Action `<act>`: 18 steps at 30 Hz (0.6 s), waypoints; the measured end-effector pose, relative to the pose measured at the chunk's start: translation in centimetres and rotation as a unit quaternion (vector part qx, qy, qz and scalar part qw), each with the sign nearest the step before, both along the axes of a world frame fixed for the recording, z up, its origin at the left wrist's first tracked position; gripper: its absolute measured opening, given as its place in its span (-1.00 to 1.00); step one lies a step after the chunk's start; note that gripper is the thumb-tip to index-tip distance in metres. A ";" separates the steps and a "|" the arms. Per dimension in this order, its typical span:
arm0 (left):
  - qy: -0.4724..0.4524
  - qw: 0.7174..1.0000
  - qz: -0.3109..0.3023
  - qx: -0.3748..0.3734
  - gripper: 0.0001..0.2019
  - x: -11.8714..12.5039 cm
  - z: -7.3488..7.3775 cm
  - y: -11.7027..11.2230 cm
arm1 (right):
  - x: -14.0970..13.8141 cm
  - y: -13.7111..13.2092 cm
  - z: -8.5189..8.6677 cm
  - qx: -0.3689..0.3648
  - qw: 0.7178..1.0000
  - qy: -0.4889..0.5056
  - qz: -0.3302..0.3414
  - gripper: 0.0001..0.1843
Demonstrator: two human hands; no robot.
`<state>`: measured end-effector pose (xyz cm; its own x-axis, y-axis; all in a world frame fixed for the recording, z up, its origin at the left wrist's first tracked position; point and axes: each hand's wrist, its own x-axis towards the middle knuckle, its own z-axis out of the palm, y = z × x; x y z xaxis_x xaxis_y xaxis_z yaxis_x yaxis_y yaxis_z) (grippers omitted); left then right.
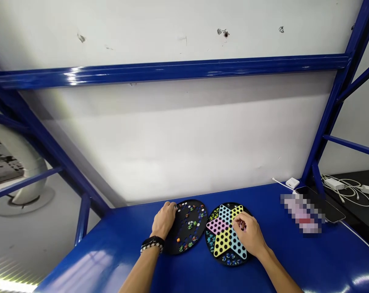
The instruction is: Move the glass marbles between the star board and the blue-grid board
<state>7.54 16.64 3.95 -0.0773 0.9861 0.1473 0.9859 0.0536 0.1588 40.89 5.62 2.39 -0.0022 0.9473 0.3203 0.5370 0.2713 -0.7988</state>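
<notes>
My left hand [164,219], wearing a dark band and a beaded bracelet, has its fingers curled down at the upper left edge of a black round tray [175,244]. Whatever those fingertips hold, if anything, is hidden. Scattered on this tray are small coloured marbles, white pieces and an orange cube [178,240]. Beside it lies a round Chinese checkers board [222,244] with a pink, yellow and light-blue star full of holes. Marbles [230,259] fill pockets around the star. Over its right side my right hand [248,234] is closed in a pinch; its contents cannot be made out.
Both boards rest on a blue tabletop [120,236] framed by blue metal bars [172,73] against a white wall. At right are a phone [321,203], a blurred pinkish item [303,213], a white charger [292,182] and cables [352,187] on a dark surface.
</notes>
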 end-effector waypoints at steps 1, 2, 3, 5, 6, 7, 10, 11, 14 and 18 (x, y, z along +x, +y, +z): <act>-0.009 1.000 -0.001 0.010 -0.67 0.3 0.3 -0.1 | 0.0 0.0 0.0 0.001 1.000 0.001 0.000 -0.74; -0.019 1.000 -0.008 0.022 -0.65 0.9 0.7 -0.2 | 0.0 0.1 -0.1 0.001 1.000 0.002 0.001 -0.73; -0.029 0.999 -0.025 0.033 -0.65 1.8 1.0 -0.4 | 0.0 0.1 -0.1 -0.001 1.000 0.002 0.001 -0.73; -0.049 0.995 -0.080 0.047 -0.66 4.5 1.5 -0.8 | -0.1 0.1 -0.2 -0.004 1.000 -0.002 0.002 -0.73; -0.059 0.991 -0.115 0.046 -0.68 6.2 1.7 -1.1 | -0.1 0.0 -0.2 -0.006 1.000 -0.004 0.001 -0.72; -0.066 0.986 -0.146 0.045 -0.69 8.1 1.7 -1.3 | -0.1 0.0 -0.1 -0.008 1.000 -0.005 0.001 -0.72; -0.097 0.961 -0.258 0.029 -0.68 13.6 1.5 -1.8 | -0.1 -0.1 0.0 -0.007 1.000 -0.004 0.001 -0.73; -0.099 0.957 -0.273 0.023 -0.68 15.2 1.3 -1.8 | 0.0 -0.1 0.0 -0.005 1.000 -0.001 0.001 -0.73; -0.095 0.952 -0.292 0.005 -0.70 18.1 0.6 -1.8 | 0.1 0.0 0.1 0.001 1.000 0.006 -0.003 -0.73; -0.094 0.950 -0.299 -0.008 -0.69 18.6 0.2 -1.8 | 0.1 0.2 0.0 0.005 1.000 0.002 -0.005 -0.74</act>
